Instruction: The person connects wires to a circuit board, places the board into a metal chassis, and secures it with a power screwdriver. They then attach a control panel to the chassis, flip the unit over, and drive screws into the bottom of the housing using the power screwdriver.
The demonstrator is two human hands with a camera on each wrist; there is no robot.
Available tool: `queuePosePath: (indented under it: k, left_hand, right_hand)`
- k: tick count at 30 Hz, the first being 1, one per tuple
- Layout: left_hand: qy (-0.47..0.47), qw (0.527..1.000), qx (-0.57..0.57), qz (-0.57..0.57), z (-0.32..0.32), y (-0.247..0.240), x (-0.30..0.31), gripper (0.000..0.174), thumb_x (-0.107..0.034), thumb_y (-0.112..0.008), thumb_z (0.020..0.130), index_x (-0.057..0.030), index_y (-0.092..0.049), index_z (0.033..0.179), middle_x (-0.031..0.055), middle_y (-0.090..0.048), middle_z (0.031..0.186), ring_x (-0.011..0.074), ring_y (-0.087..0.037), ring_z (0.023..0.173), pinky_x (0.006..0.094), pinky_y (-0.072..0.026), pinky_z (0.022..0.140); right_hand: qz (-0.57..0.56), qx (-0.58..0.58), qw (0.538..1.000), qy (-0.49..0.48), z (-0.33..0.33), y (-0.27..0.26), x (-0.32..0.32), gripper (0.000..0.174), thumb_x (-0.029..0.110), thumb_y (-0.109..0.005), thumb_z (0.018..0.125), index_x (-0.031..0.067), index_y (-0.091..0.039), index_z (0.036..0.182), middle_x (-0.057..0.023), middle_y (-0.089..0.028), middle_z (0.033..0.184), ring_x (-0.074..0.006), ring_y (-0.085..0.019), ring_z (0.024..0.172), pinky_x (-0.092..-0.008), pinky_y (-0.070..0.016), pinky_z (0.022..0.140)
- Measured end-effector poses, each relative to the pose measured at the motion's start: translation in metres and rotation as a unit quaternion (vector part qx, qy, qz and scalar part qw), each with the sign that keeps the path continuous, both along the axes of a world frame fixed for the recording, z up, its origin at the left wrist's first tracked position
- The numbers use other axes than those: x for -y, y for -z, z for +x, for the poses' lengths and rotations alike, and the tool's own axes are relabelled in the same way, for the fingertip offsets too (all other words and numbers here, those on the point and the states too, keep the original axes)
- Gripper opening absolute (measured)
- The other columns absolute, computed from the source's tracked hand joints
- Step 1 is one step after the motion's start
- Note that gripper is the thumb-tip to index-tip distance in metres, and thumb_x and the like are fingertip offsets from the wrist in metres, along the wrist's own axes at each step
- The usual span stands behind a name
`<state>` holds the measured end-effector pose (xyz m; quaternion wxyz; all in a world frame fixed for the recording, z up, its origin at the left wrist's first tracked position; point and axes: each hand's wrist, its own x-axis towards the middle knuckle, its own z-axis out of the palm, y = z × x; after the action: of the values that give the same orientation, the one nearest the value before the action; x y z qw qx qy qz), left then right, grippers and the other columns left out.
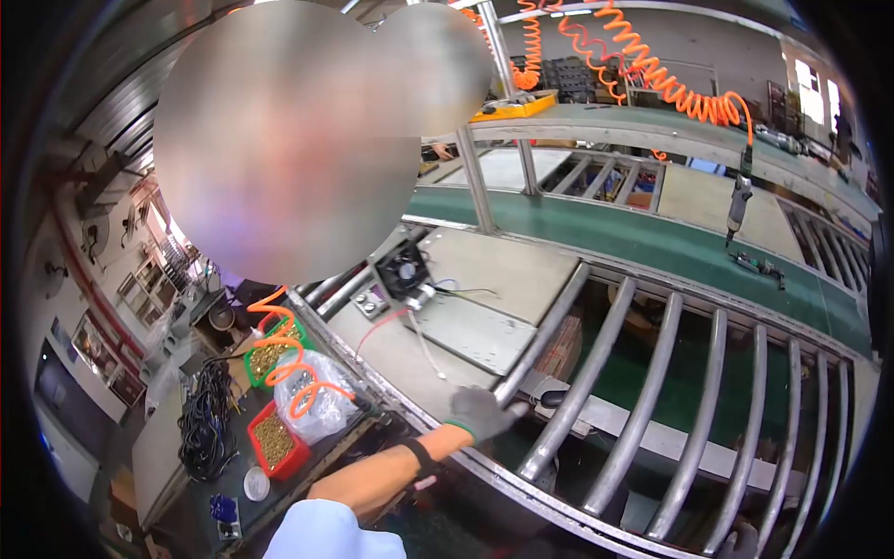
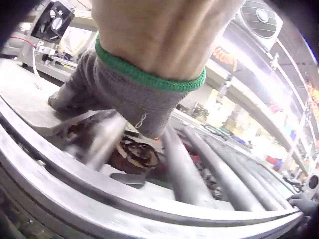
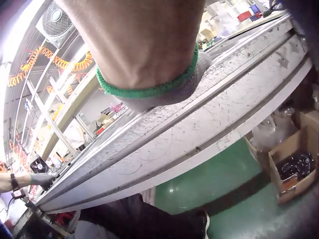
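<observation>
My left hand [image 1: 486, 413], in a grey knit glove with a green cuff, reaches over the side rail. It lies at the near corner of a pale board [image 1: 372, 340], beside the first rollers, with its fingers loosely extended and nothing held. On that board stands a unit with a black fan [image 1: 405, 270]; a white cable [image 1: 427, 349] trails from it toward this hand. My right hand [image 3: 167, 99], in a matching glove, rests at the metal side rail [image 3: 164, 132] farther right; its fingers are mostly hidden behind the wrist.
Bare metal rollers [image 1: 605, 401] run to the right, with gaps between them. On the left, a side table carries a red bin [image 1: 284, 463] of small brass-coloured parts, green bins [image 1: 270, 359], a plastic bag [image 1: 321, 396] and black cables [image 1: 209, 419]. A screwdriver tool [image 1: 738, 205] hangs above the green belt [image 1: 596, 228].
</observation>
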<state>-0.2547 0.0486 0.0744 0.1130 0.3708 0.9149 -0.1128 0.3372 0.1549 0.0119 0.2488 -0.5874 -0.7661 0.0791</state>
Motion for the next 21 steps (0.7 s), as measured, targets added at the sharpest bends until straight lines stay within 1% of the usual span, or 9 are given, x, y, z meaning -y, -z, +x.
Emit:
queuePosePath:
  k: [6,7,10,12,14,15,17,18,21]
  left_hand:
    - [0.149,0.987,0.057,0.024,0.129,-0.009,-0.012,0.094,-0.083,-0.04,0.09,0.0012,-0.073,0.115,0.0192,-0.069,0.115,0.0349,-0.066,0.109,0.0445,-0.0526,0.09]
    - [0.175,0.984,0.022,0.034,0.152,-0.005,-0.015,0.083,-0.08,-0.044,0.09,-0.0072,-0.076,0.113,0.0114,-0.073,0.108,0.0335,-0.066,0.11,0.0438,-0.0531,0.089]
    - [0.263,0.958,0.117,0.001,0.198,-0.006,-0.03,0.079,-0.075,-0.042,0.095,-0.0048,-0.075,0.108,0.0111,-0.074,0.097,0.0299,-0.073,0.093,0.0447,-0.0562,0.081]
    - [0.306,0.933,0.155,0.107,0.218,-0.004,-0.022,0.069,-0.066,-0.047,0.097,-0.0024,-0.072,0.109,0.0147,-0.074,0.092,0.0347,-0.074,0.086,0.0504,-0.0572,0.078]
    - [0.353,0.885,0.239,0.188,0.222,0.01,-0.011,0.063,-0.061,-0.05,0.098,-0.0028,-0.071,0.112,0.0168,-0.074,0.093,0.0374,-0.073,0.086,0.0509,-0.0574,0.077]
    - [0.32,0.836,0.31,0.32,0.226,0.023,0.001,0.04,-0.038,-0.063,0.094,-0.0043,-0.069,0.116,0.0155,-0.072,0.092,0.0361,-0.072,0.08,0.0482,-0.058,0.078]
    - [0.322,0.726,0.278,0.541,0.205,0.023,0.029,0.032,-0.017,-0.064,0.086,-0.0064,-0.07,0.117,0.0146,-0.073,0.095,0.0352,-0.072,0.081,0.045,-0.0581,0.077]
    - [0.301,0.757,0.232,0.532,0.183,0.009,0.043,0.037,-0.005,-0.063,0.075,-0.0072,-0.07,0.111,0.0167,-0.071,0.095,0.0369,-0.07,0.084,0.0423,-0.0575,0.072]
    - [0.174,0.798,0.057,0.574,0.097,0.007,0.045,0.034,-0.01,-0.065,0.078,-0.0051,-0.068,0.112,0.0165,-0.069,0.095,0.0387,-0.068,0.086,0.045,-0.0563,0.075]
  right_hand:
    - [-0.009,-0.003,1.0,0.006,0.011,0.011,-0.001,0.029,0.022,-0.063,0.095,0.0032,-0.071,0.116,-0.0164,-0.071,0.117,-0.0347,-0.064,0.111,-0.0425,-0.0493,0.098]
    - [-0.015,-0.007,1.0,0.013,0.012,0.013,-0.001,0.03,0.022,-0.064,0.095,0.0027,-0.071,0.116,-0.0161,-0.071,0.117,-0.0348,-0.064,0.111,-0.042,-0.0492,0.099]
    - [-0.059,-0.008,0.998,0.02,0.016,0.018,-0.006,0.034,0.021,-0.066,0.095,0.0023,-0.068,0.123,-0.0195,-0.068,0.124,-0.0357,-0.063,0.117,-0.0432,-0.0487,0.101]
    - [0.1,-0.031,0.994,-0.01,0.036,0.077,-0.026,0.022,0.007,-0.064,0.084,-0.0005,-0.066,0.105,-0.0189,-0.066,0.108,-0.0375,-0.062,0.106,-0.0432,-0.0487,0.096]
    - [0.057,-0.044,0.996,-0.061,0.015,0.048,-0.022,0.03,0.009,-0.068,0.08,0.0013,-0.065,0.109,-0.019,-0.065,0.113,-0.041,-0.059,0.108,-0.0515,-0.0464,0.095]
    - [0.093,-0.027,0.992,-0.079,0.004,0.042,-0.021,0.032,0.009,-0.068,0.08,0.0014,-0.065,0.11,-0.0196,-0.065,0.114,-0.0414,-0.059,0.108,-0.0514,-0.0464,0.095]
    - [0.142,-0.018,0.983,-0.115,-0.028,0.021,-0.017,0.034,0.01,-0.069,0.079,0.0018,-0.064,0.111,-0.0202,-0.064,0.116,-0.0416,-0.059,0.108,-0.0514,-0.0464,0.096]
    - [0.156,-0.027,0.978,-0.135,-0.049,0.003,-0.012,0.035,0.01,-0.069,0.078,0.0021,-0.063,0.112,-0.0202,-0.064,0.117,-0.0414,-0.059,0.108,-0.0514,-0.0464,0.096]
    - [0.14,-0.032,0.967,-0.212,-0.101,-0.036,-0.014,0.038,0.013,-0.07,0.078,0.0032,-0.063,0.114,-0.0191,-0.063,0.117,-0.0398,-0.059,0.109,-0.0512,-0.0452,0.098]
